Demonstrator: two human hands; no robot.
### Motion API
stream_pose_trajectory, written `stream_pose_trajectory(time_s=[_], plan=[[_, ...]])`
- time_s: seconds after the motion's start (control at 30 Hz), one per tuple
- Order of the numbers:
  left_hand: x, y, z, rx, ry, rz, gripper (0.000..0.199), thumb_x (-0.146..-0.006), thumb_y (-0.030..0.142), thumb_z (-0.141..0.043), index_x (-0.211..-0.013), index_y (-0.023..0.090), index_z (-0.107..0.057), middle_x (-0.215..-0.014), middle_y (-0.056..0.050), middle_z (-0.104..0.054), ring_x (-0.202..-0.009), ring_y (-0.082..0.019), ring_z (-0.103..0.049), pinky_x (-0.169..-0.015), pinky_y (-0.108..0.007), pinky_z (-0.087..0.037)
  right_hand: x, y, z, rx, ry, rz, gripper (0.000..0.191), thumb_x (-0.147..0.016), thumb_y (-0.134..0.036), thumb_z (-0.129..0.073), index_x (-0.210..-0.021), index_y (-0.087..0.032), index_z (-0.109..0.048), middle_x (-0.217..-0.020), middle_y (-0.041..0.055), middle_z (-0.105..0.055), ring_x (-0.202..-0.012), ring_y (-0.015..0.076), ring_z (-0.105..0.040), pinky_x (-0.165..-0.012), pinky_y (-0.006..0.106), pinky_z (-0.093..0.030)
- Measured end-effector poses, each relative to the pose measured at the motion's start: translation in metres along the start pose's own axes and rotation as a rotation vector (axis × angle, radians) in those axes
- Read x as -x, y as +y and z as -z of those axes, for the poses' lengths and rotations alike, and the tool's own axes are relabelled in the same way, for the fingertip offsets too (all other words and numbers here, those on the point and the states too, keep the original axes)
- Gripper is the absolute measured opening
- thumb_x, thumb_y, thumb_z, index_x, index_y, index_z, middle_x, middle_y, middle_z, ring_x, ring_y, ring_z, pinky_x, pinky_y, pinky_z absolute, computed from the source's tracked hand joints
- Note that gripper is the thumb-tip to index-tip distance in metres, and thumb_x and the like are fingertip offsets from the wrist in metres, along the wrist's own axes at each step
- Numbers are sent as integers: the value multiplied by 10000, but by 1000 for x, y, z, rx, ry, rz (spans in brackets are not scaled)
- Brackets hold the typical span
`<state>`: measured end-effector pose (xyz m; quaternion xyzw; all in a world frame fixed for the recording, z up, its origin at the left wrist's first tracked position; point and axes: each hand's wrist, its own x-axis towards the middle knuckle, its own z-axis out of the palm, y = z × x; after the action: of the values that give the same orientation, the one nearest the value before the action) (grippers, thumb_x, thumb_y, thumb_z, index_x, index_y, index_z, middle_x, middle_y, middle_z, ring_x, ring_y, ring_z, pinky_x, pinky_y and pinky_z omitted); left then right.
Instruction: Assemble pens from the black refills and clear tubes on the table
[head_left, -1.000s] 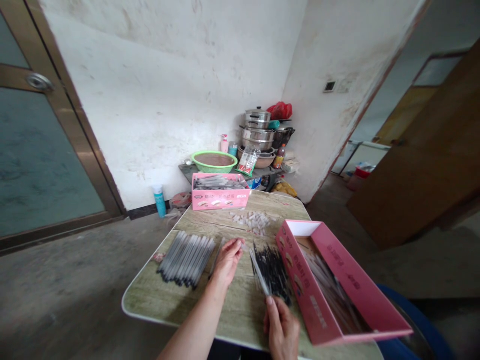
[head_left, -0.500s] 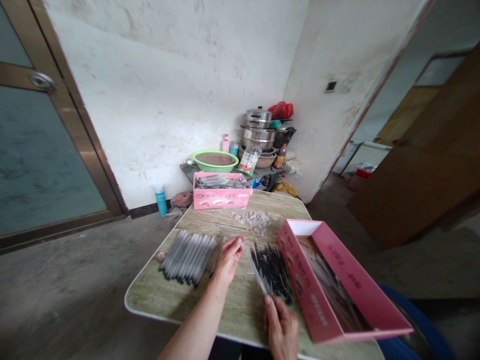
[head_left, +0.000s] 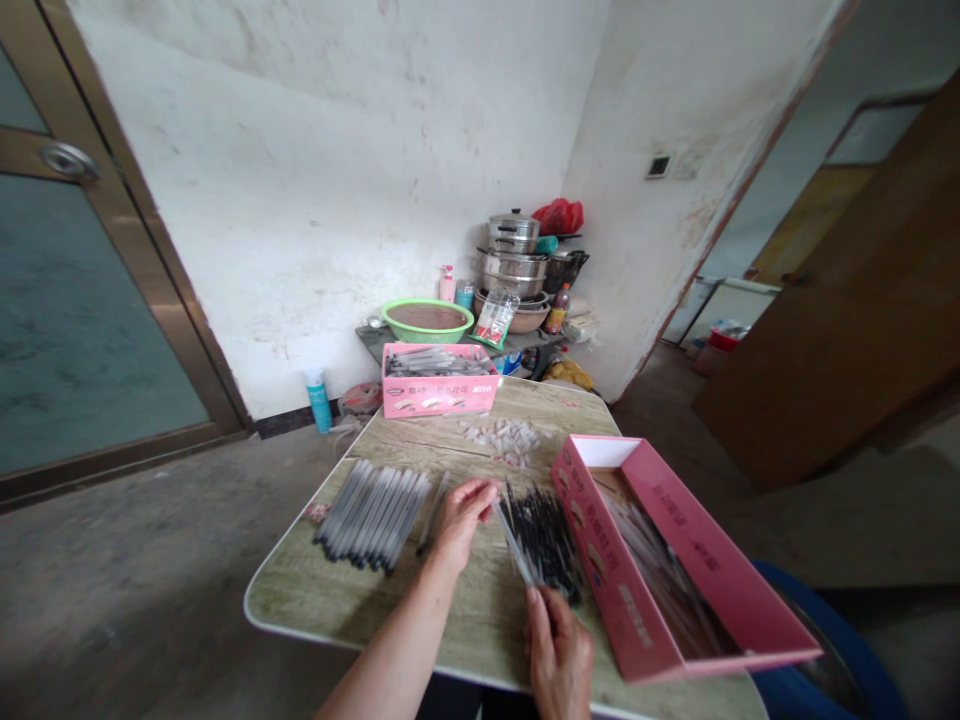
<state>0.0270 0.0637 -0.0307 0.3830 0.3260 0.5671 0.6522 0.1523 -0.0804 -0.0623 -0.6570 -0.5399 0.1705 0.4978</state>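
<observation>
A slim translucent pen barrel slants between my hands above the table. My right hand is closed around its near end. At its far end, my left hand pinches with thumb and fingers; whether a small part is also in that pinch I cannot make out. Beneath and right of the barrel lies a pile of thin black pen refills. Left of my left hand rests a single pen, and farther left a neat row of translucent pens with black ends. Small whitish pieces lie scattered beyond my hands.
A long pink box holding clear tubes stands at the table's right. Another pink box, full of pens, sits at the far edge. Behind are a green basin and stacked steel pots. A blue spray can stands on the floor.
My left hand has shifted slightly to the right along with the far end of the pen barrel. My right hand keeps its grip. The view has moved a little.
</observation>
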Motion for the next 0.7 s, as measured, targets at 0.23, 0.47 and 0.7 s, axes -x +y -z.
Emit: stream_pose_trajectory(time_s=[0.23,0.47,0.7], plan=[[1,-3,-4,-46,32,-7,356,-695,398,-734,-897,106,-726,-661,-34,-642,-533,-78,-460,-505,-193,-329,-1,-3,-3,132,70,139,366,-950,-406,-394,-784,-171,-620,-516,4,-550,-429,144,-520,-460,234,-376],[3,-1,-11,-37,27,-42,337,-716,400,-713,-890,112,-719,-675,-33,-654,-525,-77,-450,-509,-196,-332,-4,-7,0,59,58,87,392,-938,-440,-403,-678,-190,-557,-487,-30,-441,-428,130,-428,-448,243,-315],[5,-1,-14,-26,7,-51,344,-728,415,-703,-895,114,-714,-683,-40,-661,-534,-81,-479,-527,-197,-365,-5,-12,3,-140,-21,-63,432,-877,-522,-475,-591,-203,-526,-479,-20,-461,-437,129,-420,-423,232,-302]])
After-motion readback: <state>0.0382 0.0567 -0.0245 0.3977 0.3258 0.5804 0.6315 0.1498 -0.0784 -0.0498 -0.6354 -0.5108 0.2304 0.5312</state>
